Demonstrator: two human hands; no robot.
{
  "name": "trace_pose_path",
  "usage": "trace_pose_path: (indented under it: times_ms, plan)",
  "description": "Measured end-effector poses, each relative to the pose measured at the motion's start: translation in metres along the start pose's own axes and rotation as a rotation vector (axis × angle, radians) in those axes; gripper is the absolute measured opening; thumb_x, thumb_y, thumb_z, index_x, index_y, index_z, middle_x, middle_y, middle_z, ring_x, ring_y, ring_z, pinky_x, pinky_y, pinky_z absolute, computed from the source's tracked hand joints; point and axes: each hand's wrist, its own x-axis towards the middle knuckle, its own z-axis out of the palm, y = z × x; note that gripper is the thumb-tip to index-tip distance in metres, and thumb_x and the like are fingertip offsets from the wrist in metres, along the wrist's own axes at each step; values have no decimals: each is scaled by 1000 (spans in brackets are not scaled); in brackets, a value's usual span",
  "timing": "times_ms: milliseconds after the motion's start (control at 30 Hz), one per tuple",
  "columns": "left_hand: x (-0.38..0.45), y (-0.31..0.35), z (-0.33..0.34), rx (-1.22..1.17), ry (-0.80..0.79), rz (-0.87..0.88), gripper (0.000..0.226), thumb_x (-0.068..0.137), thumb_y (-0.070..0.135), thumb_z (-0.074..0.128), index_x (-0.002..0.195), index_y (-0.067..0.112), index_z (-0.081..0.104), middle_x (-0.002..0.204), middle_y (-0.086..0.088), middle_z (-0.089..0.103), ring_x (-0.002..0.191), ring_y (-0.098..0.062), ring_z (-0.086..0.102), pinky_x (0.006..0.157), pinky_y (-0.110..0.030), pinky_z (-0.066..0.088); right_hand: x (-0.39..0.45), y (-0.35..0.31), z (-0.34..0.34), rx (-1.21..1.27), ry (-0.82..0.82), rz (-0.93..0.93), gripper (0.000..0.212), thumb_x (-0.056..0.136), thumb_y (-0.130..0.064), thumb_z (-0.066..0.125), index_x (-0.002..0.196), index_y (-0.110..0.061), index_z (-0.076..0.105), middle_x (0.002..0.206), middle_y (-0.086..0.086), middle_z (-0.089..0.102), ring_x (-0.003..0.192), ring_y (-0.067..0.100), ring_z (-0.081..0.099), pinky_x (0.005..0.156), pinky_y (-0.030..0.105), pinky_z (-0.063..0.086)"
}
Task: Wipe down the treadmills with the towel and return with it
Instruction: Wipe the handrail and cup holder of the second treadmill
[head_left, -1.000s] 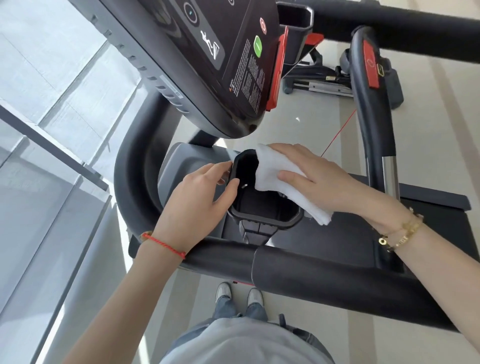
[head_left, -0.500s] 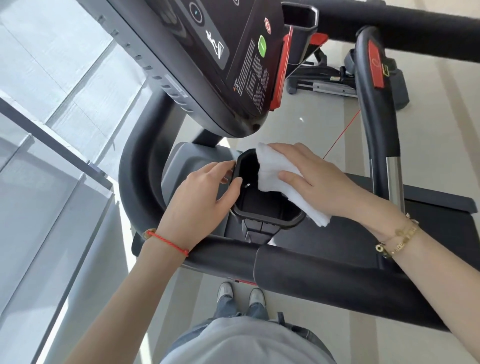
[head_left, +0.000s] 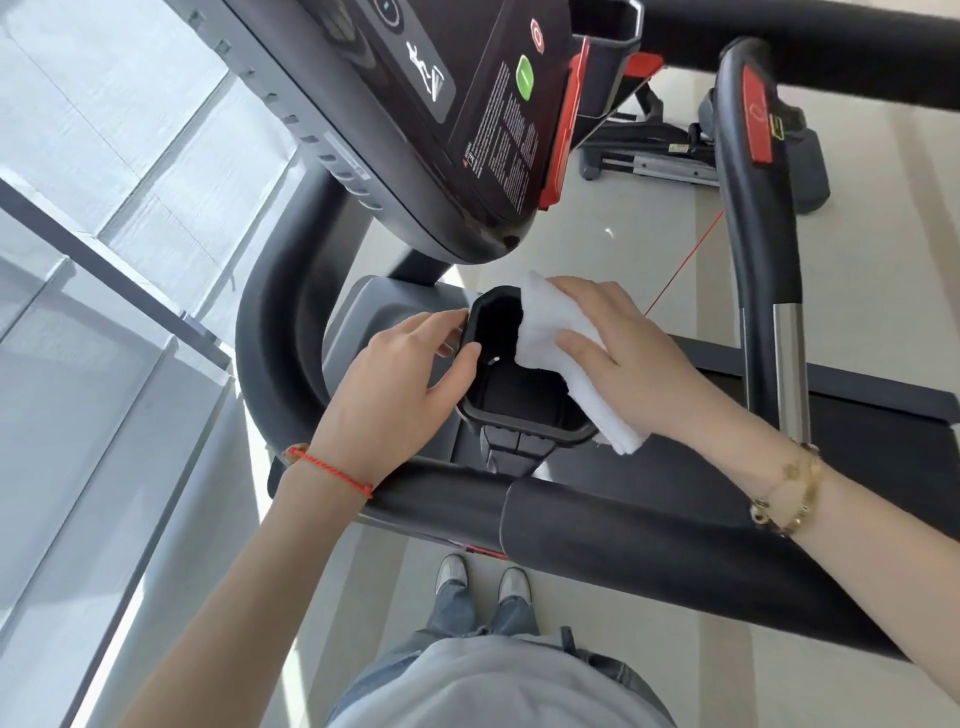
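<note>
Wiping the cup holder, mid-task.
Left hand (head_left: 395, 384) pinches the holder (head_left: 524, 410) rim, steadying it; right hand (head_left: 618, 353), fingers flat, presses the towel (head_left: 545, 332) on the far rim. Next, probably: sweep inside, then the console (head_left: 415, 104).

My arms are bare to the frame edge, no sleeves in view. Left wrist: thin red cord bracelet (head_left: 332, 470), knotted, single strand. Right wrist: gold chain-link bracelet (head_left: 789, 499) with flat round links. Torso: pale grey top (head_left: 498, 686). Legs: blue denim jeans (head_left: 467, 613), frayed hems. Feet: white and grey trainers (head_left: 483, 574), toes rounded, side by side.
</note>
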Motion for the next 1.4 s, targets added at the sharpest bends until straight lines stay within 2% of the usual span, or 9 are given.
trace_pose_path:
  times_ms: [200, 333, 467, 700, 800, 933, 1033, 1200, 1400]
  plan:
    - [-1, 2, 0, 0, 18, -11, 37, 96, 34, 53, 126, 15, 62, 101, 8, 67, 92, -5, 62, 88, -21, 48, 21, -8, -4, -19, -58, 18, 35, 102, -27, 42, 137, -30, 42, 120, -4, 48, 105, 20, 50, 78, 30, 31]
    - [-1, 4, -1, 0, 6, -28, 37, 96, 34, 52, 127, 17, 62, 102, 8, 66, 93, -6, 61, 88, -22, 49, -20, -16, 13, 268, 86, 176, 54, 101, -23, 44, 148, -34, 20, 139, -8, 27, 108, 5, 38, 82, 6, 31]
    - [0, 4, -1, -2, 0, -32, 38, 96, 34, 53, 128, 16, 61, 101, 9, 64, 91, -6, 60, 87, -21, 48, -25, -20, 19, 321, 86, 227, 64, 101, -21, 45, 152, -31, 8, 148, -8, 15, 113, 3, 31, 91, 11, 23]
    - [3, 2, -2, -21, -16, -23, 40, 95, 31, 55, 132, 17, 59, 110, 2, 67, 98, -10, 62, 92, -35, 52, 8, -11, -7, 138, -60, 122, 44, 102, -25, 43, 144, -25, 33, 132, 2, 43, 114, 18, 45, 80, 19, 27]
    - [5, -1, -3, -21, -30, -5, 43, 94, 34, 54, 134, 18, 57, 114, 5, 65, 95, -3, 57, 91, -32, 51, -21, -23, 11, 263, 54, 210, 58, 102, -22, 44, 151, -31, 15, 135, -9, 25, 108, 6, 35, 77, 10, 29]
    - [10, -9, -8, -11, -99, 52, 48, 92, 42, 52, 135, 21, 54, 117, 6, 63, 97, -4, 57, 86, -31, 51, -51, -39, 33, 390, 162, 342, 71, 102, -25, 43, 152, -35, -6, 149, -17, 7, 98, -17, 23, 95, 12, 18]
    - [18, -14, -11, -33, -151, 105, 49, 91, 45, 51, 134, 22, 53, 117, 7, 63, 103, -9, 60, 88, -36, 52, -35, -37, 26, 248, 173, 319, 64, 102, -24, 42, 153, -30, 4, 151, -7, 15, 103, -8, 29, 81, 2, 24]
    - [18, -20, -11, -63, -159, 154, 41, 93, 43, 55, 129, 23, 54, 116, 7, 62, 102, -16, 62, 84, -40, 53, 13, -24, -5, -45, -31, 156, 39, 103, -29, 41, 142, -28, 39, 137, -5, 47, 120, 18, 49, 98, 34, 37]
    - [20, -23, -9, -111, -186, 146, 47, 94, 44, 53, 134, 20, 52, 121, 5, 62, 107, -14, 61, 89, -40, 52, -18, -20, 3, 127, 31, 149, 50, 102, -17, 43, 148, -28, 30, 146, -5, 33, 134, 3, 29, 106, 10, 20]
